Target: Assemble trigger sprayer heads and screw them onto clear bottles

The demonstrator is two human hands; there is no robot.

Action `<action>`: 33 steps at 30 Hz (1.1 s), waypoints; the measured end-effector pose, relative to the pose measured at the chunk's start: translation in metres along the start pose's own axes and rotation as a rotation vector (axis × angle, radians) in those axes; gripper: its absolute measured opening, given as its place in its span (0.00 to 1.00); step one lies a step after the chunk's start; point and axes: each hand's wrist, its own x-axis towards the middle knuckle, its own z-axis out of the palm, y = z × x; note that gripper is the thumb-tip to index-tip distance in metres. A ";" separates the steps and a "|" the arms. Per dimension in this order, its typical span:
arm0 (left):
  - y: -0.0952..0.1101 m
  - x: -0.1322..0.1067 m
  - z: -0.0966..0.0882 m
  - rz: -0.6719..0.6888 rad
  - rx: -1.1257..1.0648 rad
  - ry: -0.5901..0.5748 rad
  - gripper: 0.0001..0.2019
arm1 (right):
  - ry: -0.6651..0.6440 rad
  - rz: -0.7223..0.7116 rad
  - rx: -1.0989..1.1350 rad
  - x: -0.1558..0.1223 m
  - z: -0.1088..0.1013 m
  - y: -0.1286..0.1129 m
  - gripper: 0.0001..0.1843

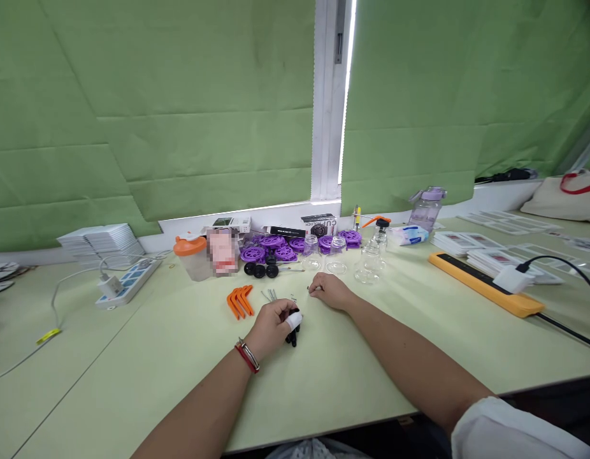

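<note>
Orange hooks (240, 302): a few of them bunched side by side on the pale table (146, 382).
Left hand (271, 328): just right of the hooks and a bit nearer the person, thumb and fingers closed on some black sticks. White wrap (294, 321) on the thumb, bracelets (247, 355) at the wrist.
Black sticks (294, 338): right of the hooks and slightly nearer the person, bundled under those fingers, lower ends poking out.
Right hand (332, 292): well to the right of the hooks, fingertips pinched together on a tiny piece (309, 288). Honestly too small from up here to say what it is.
Screws (271, 295): thin metal ones, lying just right of the hooks.
Black knobs (260, 271): right behind the hooks, in a little cluster.
Purple wheels (285, 250): a whole pile, further behind the hooks and stretching off to the right.
Clear cups (369, 262): behind the hooks and well over to the right, past the knobs.
Shaker (194, 260): orange lid, behind the hooks and off to the left.
Yellow power strip (486, 285): way out to the right of the hooks, white plug (513, 278) in it.
</note>
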 end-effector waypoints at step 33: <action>-0.001 0.001 0.000 0.005 -0.034 -0.020 0.10 | -0.149 -0.209 0.637 -0.017 -0.009 -0.055 0.09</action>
